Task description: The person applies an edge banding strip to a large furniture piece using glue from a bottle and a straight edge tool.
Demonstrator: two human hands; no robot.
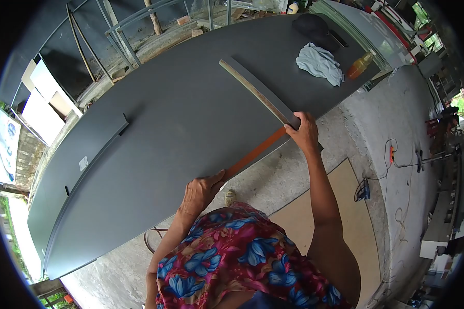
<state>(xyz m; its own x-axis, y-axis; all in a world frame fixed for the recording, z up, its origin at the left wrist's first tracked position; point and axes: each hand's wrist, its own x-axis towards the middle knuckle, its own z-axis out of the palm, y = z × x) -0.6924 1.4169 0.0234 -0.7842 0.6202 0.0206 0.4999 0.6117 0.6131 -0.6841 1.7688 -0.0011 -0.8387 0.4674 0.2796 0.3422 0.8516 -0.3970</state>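
A large dark grey panel [175,118] lies flat in front of me. Along its near edge runs an orange-brown strip [255,153]. My left hand [203,191] is closed over the strip's left end at the panel edge, its fingertips partly hidden. At the strip's other end, my right hand [304,133] grips the near end of a narrow grey bar [260,88]. This bar has a pale, wood-like side and reaches diagonally away across the panel.
A light blue cloth [319,63], an amber bottle [361,65] and a dark cap [310,24] sit at the far right. Another grey sheet [67,180] lies at left. A tan board [330,206] and a cabled blue tool [363,189] are on the floor.
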